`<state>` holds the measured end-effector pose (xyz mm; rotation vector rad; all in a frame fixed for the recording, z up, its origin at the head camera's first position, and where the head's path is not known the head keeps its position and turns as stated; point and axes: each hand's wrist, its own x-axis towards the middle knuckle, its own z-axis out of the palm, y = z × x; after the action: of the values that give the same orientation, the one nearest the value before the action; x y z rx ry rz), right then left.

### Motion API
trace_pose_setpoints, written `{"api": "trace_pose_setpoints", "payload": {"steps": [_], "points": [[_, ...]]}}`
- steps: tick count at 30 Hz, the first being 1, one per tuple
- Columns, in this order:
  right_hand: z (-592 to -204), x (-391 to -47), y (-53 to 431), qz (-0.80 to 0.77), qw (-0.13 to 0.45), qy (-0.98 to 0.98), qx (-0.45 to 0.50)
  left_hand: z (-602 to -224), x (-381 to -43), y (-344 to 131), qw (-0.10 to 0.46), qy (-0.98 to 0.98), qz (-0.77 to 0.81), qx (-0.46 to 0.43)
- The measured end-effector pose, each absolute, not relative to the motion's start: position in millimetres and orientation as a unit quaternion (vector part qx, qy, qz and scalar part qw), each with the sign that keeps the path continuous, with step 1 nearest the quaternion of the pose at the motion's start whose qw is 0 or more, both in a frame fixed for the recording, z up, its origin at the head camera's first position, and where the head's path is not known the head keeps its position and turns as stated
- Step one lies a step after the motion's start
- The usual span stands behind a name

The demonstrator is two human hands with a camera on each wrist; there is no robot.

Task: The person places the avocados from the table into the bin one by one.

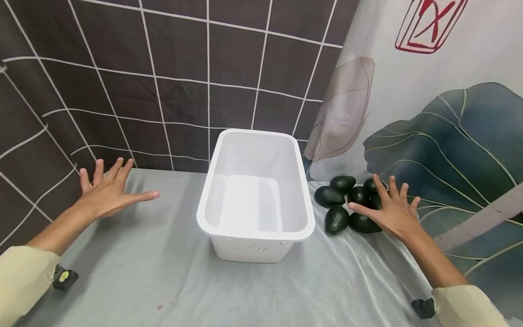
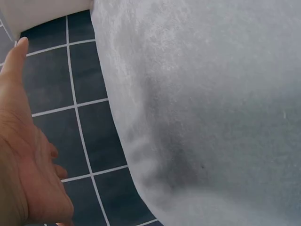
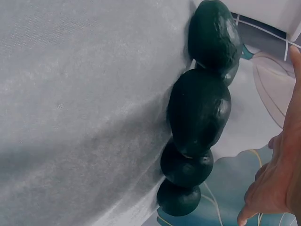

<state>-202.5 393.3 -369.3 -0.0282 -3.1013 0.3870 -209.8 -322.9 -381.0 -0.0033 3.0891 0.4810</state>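
The inside of the tub [image 1: 251, 250] is shown by the head view alone. Avocados [image 1: 337, 220] are seen beside it, near the right hand [image 1: 395, 211]; that and the left hand [image 1: 107, 194] are spread, nothing held.

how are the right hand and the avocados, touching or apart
Apart: the right wrist view shows printed backdrop in the gap between the right hand and the dark green avocados.

The head view looks forward and down — wrist views sit closer, the right also showing avocados [image 1: 358, 196].
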Motion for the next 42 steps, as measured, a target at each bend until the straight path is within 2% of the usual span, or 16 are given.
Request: {"api": "trace_pose_setpoints", "payload": {"steps": [14,25,42], "points": [[-367,-198,394,0.125,0.012,-0.992,-0.006,-363,-213,-285,-0.042,0.987,0.15,0.043],[-372,-195,392,0.134,0.024,-0.991,0.008,-342,-222,-248,-0.025,0.988,0.142,0.057],[-374,-196,392,0.173,-0.021,-0.985,0.01,-316,-227,-206,-0.02,0.981,0.164,0.1]]}}
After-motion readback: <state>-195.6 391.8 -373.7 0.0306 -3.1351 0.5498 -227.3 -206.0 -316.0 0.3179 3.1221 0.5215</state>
